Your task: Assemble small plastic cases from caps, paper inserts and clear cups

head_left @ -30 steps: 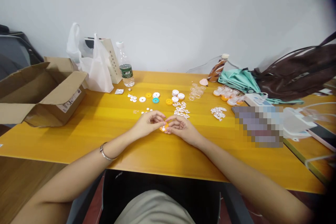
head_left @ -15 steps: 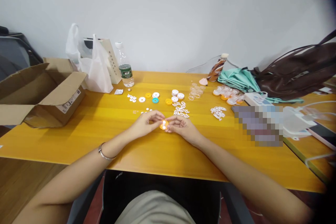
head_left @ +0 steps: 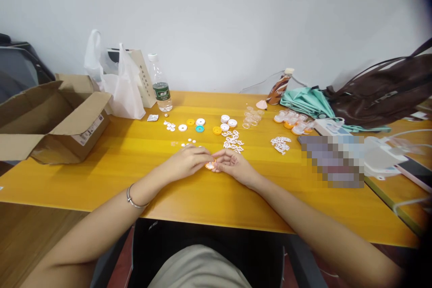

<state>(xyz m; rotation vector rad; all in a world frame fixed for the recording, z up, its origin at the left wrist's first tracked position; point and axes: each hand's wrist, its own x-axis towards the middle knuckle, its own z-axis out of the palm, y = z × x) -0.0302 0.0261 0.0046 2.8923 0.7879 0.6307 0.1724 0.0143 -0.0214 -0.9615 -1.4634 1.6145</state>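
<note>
Near the middle of the table, my right hand [head_left: 235, 165] pinches the right edge of a small round orange piece [head_left: 209, 166] with white parts on its face. From the other side my left hand [head_left: 185, 161] reaches over that piece, fingers close together and tips at its upper edge; the left thumb is hidden. Just beyond my hands lie small white round bits [head_left: 189, 140] and several white openwork pieces [head_left: 232, 141]. Farther back are white, yellow and teal round discs [head_left: 200, 129] and white cup-shaped parts [head_left: 231, 123].
Clear rings [head_left: 251, 118], more white cut-out pieces [head_left: 280, 144] and orange-based clear domed parts [head_left: 294, 122] lie to the right. An open cardboard box [head_left: 64, 144], plastic bag [head_left: 123, 92] and water bottle [head_left: 161, 87] stand left. A power strip [head_left: 332, 127] and brown bag [head_left: 388, 90] sit far right.
My left hand has turned over, its fingers now lying across the top of the orange piece. The piece has tilted flatter; my right hand keeps its hold.
</note>
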